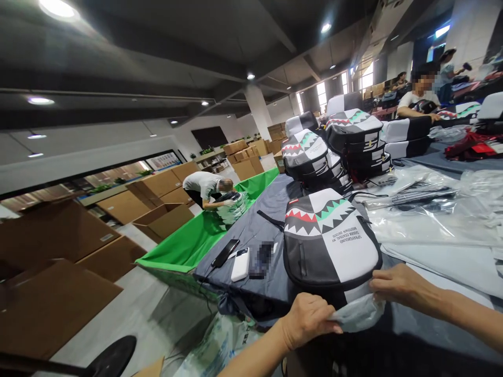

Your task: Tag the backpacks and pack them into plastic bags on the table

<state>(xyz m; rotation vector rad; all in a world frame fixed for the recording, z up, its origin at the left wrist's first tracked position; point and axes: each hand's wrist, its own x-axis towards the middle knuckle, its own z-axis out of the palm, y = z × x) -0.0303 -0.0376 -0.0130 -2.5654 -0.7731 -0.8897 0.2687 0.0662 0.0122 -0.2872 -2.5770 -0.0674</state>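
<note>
pinching a clear plastic bag (pixel 356 312), left hand (pixel 307 320) and right hand (pixel 401 287) each closed narrowly on its film, at the lower edge of a shark-print backpack (pixel 328 238) lying on a grey table cover (pixel 251 230), lower centre.

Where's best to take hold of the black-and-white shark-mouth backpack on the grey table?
Probably by the rounded black edge of the black-and-white shark-mouth backpack, coming from your side: it lies flat with that edge facing you. Your left hand and right hand hold a clear plastic bag there.
</note>
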